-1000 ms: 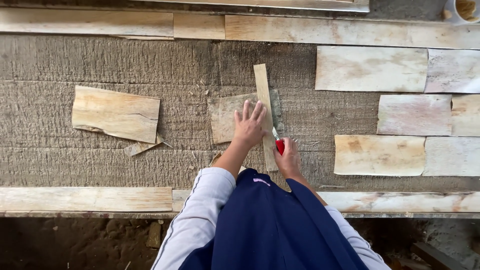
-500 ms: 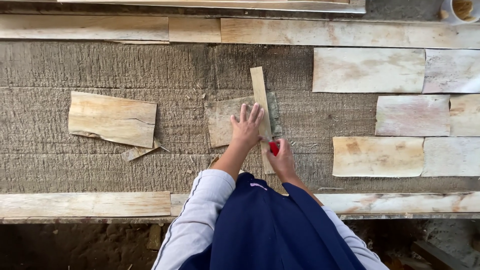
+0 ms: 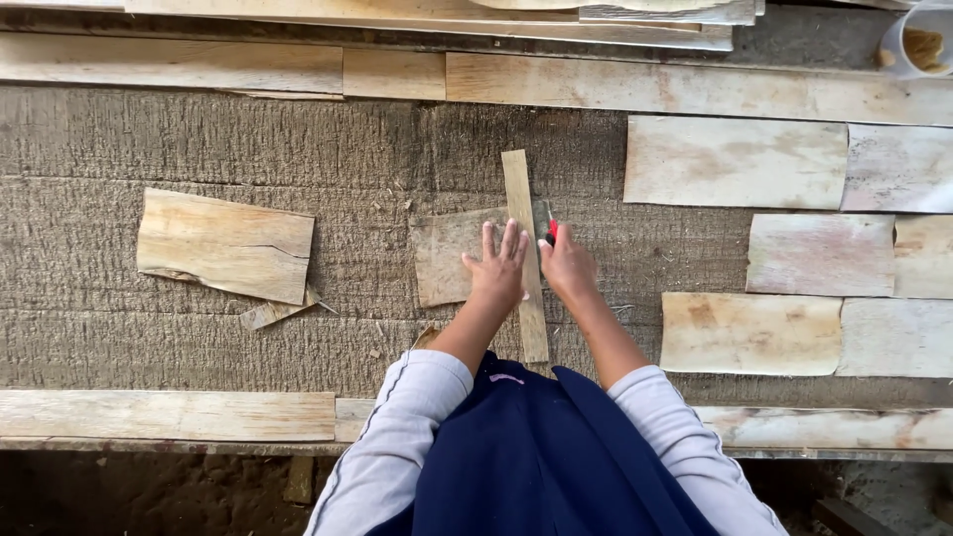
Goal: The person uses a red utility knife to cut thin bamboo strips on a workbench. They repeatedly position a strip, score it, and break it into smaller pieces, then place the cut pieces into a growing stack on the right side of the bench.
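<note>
A rough grey worktop (image 3: pixel 199 129) filled the view, framed by pale boards (image 3: pixel 169 415) along its near and far edges. Six light sheets (image 3: pixel 735 162) lay in rows at the right, and one larger cracked sheet (image 3: pixel 226 244) sat well apart at the left with a small scrap (image 3: pixel 268 314) just beside it. At the centre lay a single grey-brown sheet (image 3: pixel 447 256), with one narrow wooden strip (image 3: pixel 526 248) laid upright across its right side as a straightedge. The left hand (image 3: pixel 498 270) pressed flat on sheet and strip, fingers spread apart. The right hand (image 3: pixel 568 268) was closed around a red-handled knife (image 3: pixel 551 229) set against the strip's right edge (the blade itself too small to make out). A white cup (image 3: pixel 918 40) stood at the far right corner.

The likeliest trouble: the strip could skid under uneven pressure and send the cut crooked, or the blade could ride over the strip toward the spread fingers, which lay just beside it.
</note>
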